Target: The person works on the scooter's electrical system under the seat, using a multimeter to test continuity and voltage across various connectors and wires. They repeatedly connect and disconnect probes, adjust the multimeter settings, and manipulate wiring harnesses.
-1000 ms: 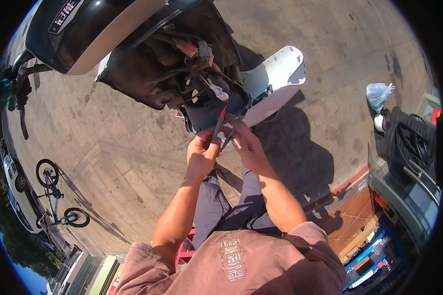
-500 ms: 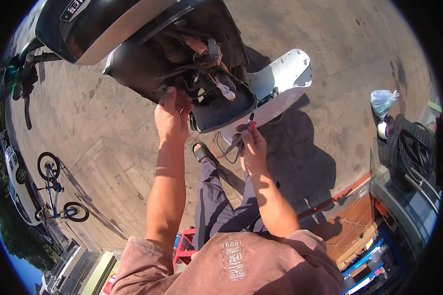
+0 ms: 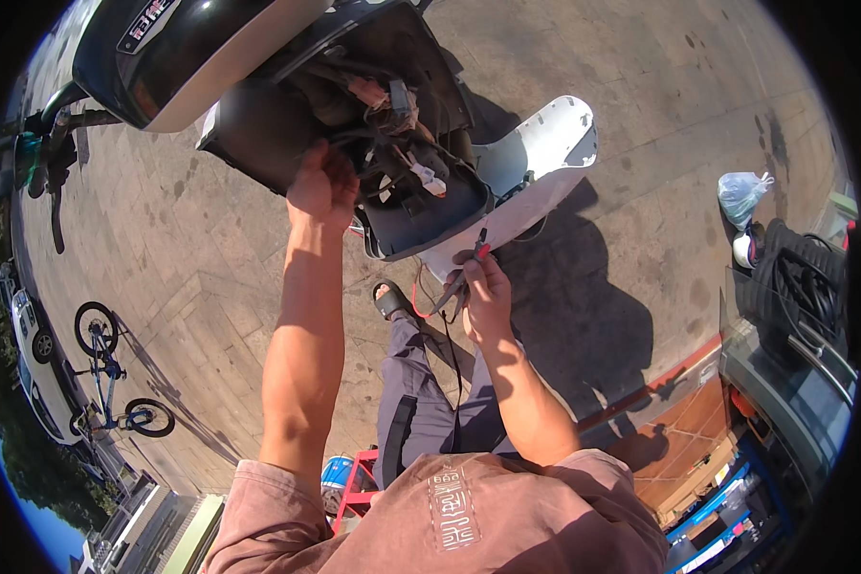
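Observation:
My left hand point(image 3: 323, 191) reaches into the left part of an opened scooter's dark housing point(image 3: 249, 129), its fingers curled in shadow among cables; what they hold is hidden. A bundle of wires and connectors point(image 3: 397, 107) hangs there, with a white connector point(image 3: 428, 179) below it. My right hand point(image 3: 485, 294) is closed on test leads point(image 3: 478, 253) with red and dark probes, below the housing. Thin red and dark cords hang from that hand. A white curved panel point(image 3: 555, 134) lies behind the housing's lower right edge.
Scooter handlebar point(image 3: 57, 134) upper left; bicycle point(image 3: 107, 368) and white car point(image 3: 29, 344) left on the pavement point(image 3: 201, 258). A tied plastic bag point(image 3: 741, 196), coiled black hose point(image 3: 789, 282) and glass counter point(image 3: 765, 364) are right. Red metal frame point(image 3: 352, 483) sits by my left leg.
My hands were together on the probes; my left hand has moved up and left into the housing, while my right hand keeps the probes, now slightly right and lower.

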The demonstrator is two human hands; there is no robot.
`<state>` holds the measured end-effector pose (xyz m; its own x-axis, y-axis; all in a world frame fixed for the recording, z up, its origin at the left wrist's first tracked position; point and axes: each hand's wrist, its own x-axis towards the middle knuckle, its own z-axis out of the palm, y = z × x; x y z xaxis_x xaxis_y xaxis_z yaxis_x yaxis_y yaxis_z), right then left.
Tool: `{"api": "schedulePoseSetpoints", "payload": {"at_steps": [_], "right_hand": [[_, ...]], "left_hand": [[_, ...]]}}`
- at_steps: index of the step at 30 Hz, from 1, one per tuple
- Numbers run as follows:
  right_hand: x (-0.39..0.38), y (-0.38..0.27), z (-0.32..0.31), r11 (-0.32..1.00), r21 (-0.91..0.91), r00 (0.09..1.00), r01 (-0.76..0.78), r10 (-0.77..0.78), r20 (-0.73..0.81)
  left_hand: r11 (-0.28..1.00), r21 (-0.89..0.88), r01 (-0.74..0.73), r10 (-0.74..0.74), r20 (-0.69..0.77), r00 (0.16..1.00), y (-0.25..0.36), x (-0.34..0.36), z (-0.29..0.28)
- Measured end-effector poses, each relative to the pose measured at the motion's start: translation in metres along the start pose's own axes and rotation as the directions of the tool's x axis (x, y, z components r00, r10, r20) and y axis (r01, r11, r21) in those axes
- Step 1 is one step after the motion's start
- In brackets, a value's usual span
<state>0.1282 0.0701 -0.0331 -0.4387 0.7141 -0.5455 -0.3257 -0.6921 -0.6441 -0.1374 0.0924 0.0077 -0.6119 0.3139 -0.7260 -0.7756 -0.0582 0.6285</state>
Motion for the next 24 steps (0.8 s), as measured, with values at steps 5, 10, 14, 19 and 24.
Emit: {"api": "schedulePoseSetpoints", "payload": {"at_steps": [5,10,14,19,24], "right_hand": [[0.001,-0.007,0.002,0.999,0.027,0.999,0.027,-0.028,0.023],[0.004,-0.011,-0.001,0.995,0.054,0.996,0.086,-0.086,0.006],[0.009,-0.011,-0.011,0.996,0.028,0.997,0.079,-0.079,-0.021],[0.006,-0.020,-0.024,0.998,0.060,0.999,0.029,-0.026,-0.041],[0.005,-0.030,-0.041,0.999,0.047,0.998,0.012,-0.009,-0.057]], "left_hand": [[0.995,-0.010,-0.099,0.099,0.045,0.994,-0.004,-0.004,-0.002],[0.956,0.114,-0.270,0.264,0.062,0.963,-0.044,-0.051,-0.015],[0.783,0.472,-0.405,0.195,0.431,0.881,-0.085,-0.095,0.006],[0.796,0.488,-0.358,0.113,0.461,0.880,-0.073,-0.074,0.073],[0.679,0.700,-0.222,-0.046,0.342,0.939,-0.047,-0.044,0.105]]}}
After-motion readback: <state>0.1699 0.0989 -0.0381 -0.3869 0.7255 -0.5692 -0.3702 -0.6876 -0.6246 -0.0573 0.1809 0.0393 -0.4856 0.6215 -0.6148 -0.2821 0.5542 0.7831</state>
